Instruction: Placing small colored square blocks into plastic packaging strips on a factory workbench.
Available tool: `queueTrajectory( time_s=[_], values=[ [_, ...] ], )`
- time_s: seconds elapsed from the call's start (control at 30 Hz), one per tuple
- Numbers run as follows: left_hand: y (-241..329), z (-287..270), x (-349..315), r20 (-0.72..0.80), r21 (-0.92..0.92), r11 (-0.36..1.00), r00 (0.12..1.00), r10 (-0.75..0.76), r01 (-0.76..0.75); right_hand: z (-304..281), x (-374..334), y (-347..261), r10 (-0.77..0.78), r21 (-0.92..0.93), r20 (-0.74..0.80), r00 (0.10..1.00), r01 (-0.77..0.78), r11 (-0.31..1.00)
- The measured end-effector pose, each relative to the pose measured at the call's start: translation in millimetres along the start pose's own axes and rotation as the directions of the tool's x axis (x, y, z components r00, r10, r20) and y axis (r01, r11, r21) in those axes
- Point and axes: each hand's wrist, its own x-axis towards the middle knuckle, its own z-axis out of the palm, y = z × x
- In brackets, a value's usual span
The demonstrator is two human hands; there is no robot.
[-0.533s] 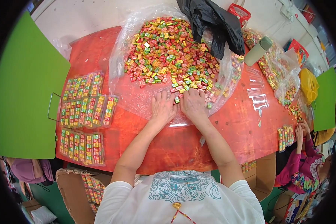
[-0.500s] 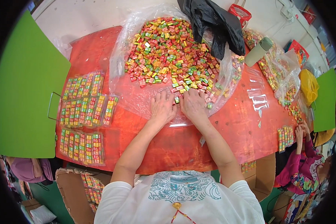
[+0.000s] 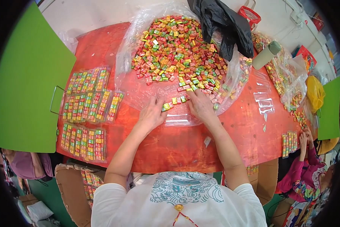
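A short row of small wrapped candies [image 3: 176, 101], in yellow, red and green, spans the gap between my two hands. My left hand [image 3: 152, 112] pinches its left end, and my right hand [image 3: 201, 106] grips the right end; the right fingertips are partly hidden by candies. Just below the row lies a clear plastic tray [image 3: 176, 120]. Beyond my hands, a large heap of loose candies [image 3: 177, 49] rests on a clear plastic sheet [image 3: 124, 75] over the red table [image 3: 155, 151].
Filled candy packs [image 3: 85, 142] stand in rows at the left. Empty clear trays [image 3: 263, 102], a green bottle [image 3: 266, 55] and a black bag [image 3: 225, 26] lie rightward. Cardboard boxes [image 3: 69, 193] flank me below. Another person [image 3: 304, 174] works at the far right.
My hands have moved apart, the left one leftward and slightly down. A row of candies now stretches between them, and the clear tray shows below it.
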Motion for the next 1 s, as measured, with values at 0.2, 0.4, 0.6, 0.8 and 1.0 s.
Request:
queueTrajectory(
  time_s=[0.2, 0.4, 0.6, 0.8, 1.0],
  values=[
    [7.5, 14.3, 11.9, -0.051, -0.004, 0.998, 0.997, 0.056, -0.056, -1.4, 10.9, -8.6, -0.075, -0.071, 0.120, 0.990, 0.084, 0.994],
    [8.1, 24.2, 25.9, -0.019, 0.086, 0.994, 0.997, 0.074, -0.072, 4.1, 18.7, -5.6, -0.077, -0.080, 0.231, 0.970, 0.098, 0.992],
    [10.4, 20.0, 32.7, -0.034, 0.070, 0.990, 0.991, 0.128, -0.125, 4.3, 18.7, -5.1, -0.097, -0.028, 0.196, 0.976, 0.104, 0.994],
    [1.8, 21.8, 41.7, 0.009, 0.121, 0.983, 0.990, 0.139, -0.139, 5.5, 16.5, -5.5, -0.116, -0.027, 0.188, 0.975, 0.124, 0.992],
    [3.8, 19.8, 36.8, -0.006, 0.096, 0.980, 0.984, 0.177, -0.175, 4.9, 14.4, -8.4, -0.104, -0.039, 0.181, 0.978, 0.112, 0.993]
  ],
)
